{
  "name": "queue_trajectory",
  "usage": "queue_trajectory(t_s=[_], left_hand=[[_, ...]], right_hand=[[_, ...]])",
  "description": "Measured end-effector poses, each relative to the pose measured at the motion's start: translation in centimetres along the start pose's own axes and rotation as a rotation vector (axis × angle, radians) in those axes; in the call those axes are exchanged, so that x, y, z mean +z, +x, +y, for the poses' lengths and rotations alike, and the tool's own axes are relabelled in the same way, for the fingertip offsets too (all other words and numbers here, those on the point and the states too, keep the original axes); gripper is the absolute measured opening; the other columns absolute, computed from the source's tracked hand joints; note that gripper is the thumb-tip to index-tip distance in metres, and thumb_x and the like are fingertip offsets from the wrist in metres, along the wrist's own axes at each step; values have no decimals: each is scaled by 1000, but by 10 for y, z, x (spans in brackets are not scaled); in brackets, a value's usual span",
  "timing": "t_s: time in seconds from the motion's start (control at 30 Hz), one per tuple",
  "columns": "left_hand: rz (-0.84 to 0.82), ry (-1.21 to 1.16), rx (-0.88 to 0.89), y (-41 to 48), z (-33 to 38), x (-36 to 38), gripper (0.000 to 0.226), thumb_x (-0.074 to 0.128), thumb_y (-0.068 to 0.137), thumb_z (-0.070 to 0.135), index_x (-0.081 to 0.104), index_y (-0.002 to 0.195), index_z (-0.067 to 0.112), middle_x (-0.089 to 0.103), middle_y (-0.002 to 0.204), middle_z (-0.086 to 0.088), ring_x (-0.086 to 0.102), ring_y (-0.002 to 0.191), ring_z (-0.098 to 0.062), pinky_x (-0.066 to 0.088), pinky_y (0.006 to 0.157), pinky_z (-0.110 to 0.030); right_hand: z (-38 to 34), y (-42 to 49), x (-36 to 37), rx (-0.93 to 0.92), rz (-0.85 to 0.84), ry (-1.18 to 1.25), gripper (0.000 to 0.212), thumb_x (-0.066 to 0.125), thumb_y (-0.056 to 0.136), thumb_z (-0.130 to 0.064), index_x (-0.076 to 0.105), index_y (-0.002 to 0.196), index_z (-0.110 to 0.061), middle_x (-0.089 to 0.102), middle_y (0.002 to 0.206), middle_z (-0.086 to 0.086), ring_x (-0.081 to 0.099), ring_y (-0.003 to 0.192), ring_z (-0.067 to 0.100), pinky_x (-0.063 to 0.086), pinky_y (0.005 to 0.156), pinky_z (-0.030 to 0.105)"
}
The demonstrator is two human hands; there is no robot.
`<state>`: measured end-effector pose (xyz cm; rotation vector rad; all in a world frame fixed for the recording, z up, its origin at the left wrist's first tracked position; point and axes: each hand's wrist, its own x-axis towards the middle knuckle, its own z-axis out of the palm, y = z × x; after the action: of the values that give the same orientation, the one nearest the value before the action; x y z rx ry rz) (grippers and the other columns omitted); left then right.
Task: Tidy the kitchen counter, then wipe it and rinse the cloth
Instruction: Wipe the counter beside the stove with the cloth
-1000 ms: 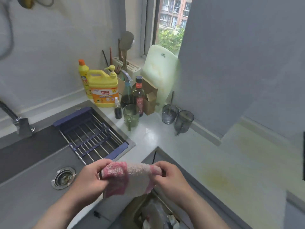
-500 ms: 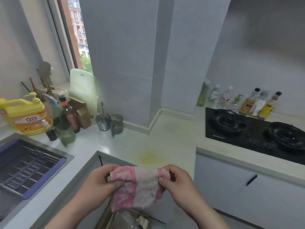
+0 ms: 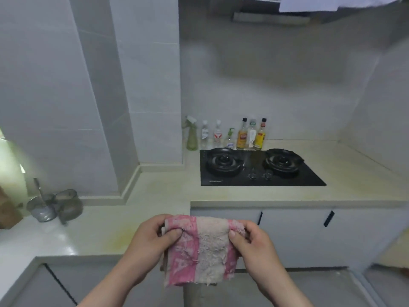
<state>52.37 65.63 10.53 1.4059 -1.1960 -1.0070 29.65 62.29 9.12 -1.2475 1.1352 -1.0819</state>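
Observation:
A pink and off-white cloth (image 3: 203, 251) hangs folded in front of me, below the counter's inner corner. My left hand (image 3: 152, 240) pinches its upper left corner and my right hand (image 3: 252, 244) pinches its upper right corner. The pale L-shaped counter (image 3: 155, 191) runs from the left side round to the right, with a yellowish stain near its front edge.
A black two-burner hob (image 3: 259, 167) is set in the counter ahead. Several bottles (image 3: 230, 136) stand in a row behind it against the wall. Two glass mugs (image 3: 55, 204) and a pale cutting board (image 3: 11, 165) sit at the left. White cabinet doors (image 3: 298, 235) lie below.
My view has swung right, from the sink and detergent bottles to the hob corner. Both hands keep hold of the cloth, stretched between them.

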Motion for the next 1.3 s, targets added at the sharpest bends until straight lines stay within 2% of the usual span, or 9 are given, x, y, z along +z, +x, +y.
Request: queue_trajectory(t_s=[0.17, 0.33, 0.43, 0.5, 0.57, 0.7, 1.03, 1.2, 1.3], left_hand=[[-143, -27, -7, 47, -5, 49, 17, 65, 85, -7, 72, 91, 7, 75, 86, -8, 70, 74, -14, 50, 59, -19], [-220, -44, -18, 113, -18, 91, 16, 72, 79, -9, 75, 82, 7, 75, 80, -11, 70, 68, -12, 51, 59, -18], [-277, -22, -6, 161, -25, 112, 16, 80, 71, 2, 79, 78, 16, 76, 79, -9, 70, 68, -11, 52, 63, -17], [-312, -13, -24, 195, -30, 125, 16, 79, 72, -4, 78, 77, 12, 76, 78, -9, 69, 68, -10, 51, 63, -14], [-342, -8, -45, 228, -35, 141, 22, 76, 73, -9, 76, 80, 11, 76, 78, -9, 69, 67, -9, 51, 63, -14], [-424, 59, 12, 275, -35, 188, 16, 80, 54, 24, 74, 69, 27, 73, 76, -10, 63, 60, -6, 49, 60, -16], [-584, 165, 110, 324, -21, 344, 37, 72, 45, 44, 67, 67, 15, 67, 77, -19, 56, 59, -9, 45, 58, -19], [-623, 151, 108, 326, -11, 439, 23, 75, 49, 40, 59, 53, 24, 58, 61, -7, 47, 56, -10, 38, 55, -20], [-641, 167, 125, 327, -2, 499, 30, 77, 52, 36, 50, 48, 24, 50, 59, 1, 44, 57, -10, 35, 57, -20]], right_hand=[[13, 23, -43, 25, 147, 33, 14, 59, 93, -1, 68, 97, -11, 77, 89, 6, 73, 81, 18, 56, 70, 31], [29, 74, -80, 63, 234, 23, 8, 68, 87, 4, 67, 85, -4, 71, 67, 6, 63, 62, 12, 50, 57, 22], [26, 114, -96, 101, 279, -10, 17, 72, 69, -15, 64, 77, -3, 63, 52, 1, 53, 46, 5, 42, 46, 17], [25, 141, -110, 113, 285, -66, 16, 75, 73, -12, 61, 74, -3, 59, 49, 0, 49, 42, 4, 38, 44, 17], [27, 163, -128, 138, 290, -127, 15, 72, 82, 3, 62, 74, -4, 59, 49, 0, 49, 42, 5, 39, 45, 17], [27, 186, -167, 154, 359, -212, 15, 72, 81, 4, 65, 73, -7, 60, 52, 0, 51, 48, 8, 41, 50, 16], [26, 189, -292, 196, 605, -174, 13, 69, 82, 10, 67, 74, 0, 60, 50, 2, 52, 43, 8, 41, 47, 14], [42, 194, -388, 235, 646, -262, 16, 76, 80, -6, 72, 72, -19, 65, 56, -6, 57, 53, 2, 45, 57, 10], [47, 192, -453, 300, 584, -315, 13, 77, 79, -19, 72, 72, -30, 71, 66, -11, 66, 67, 2, 50, 73, 11]])
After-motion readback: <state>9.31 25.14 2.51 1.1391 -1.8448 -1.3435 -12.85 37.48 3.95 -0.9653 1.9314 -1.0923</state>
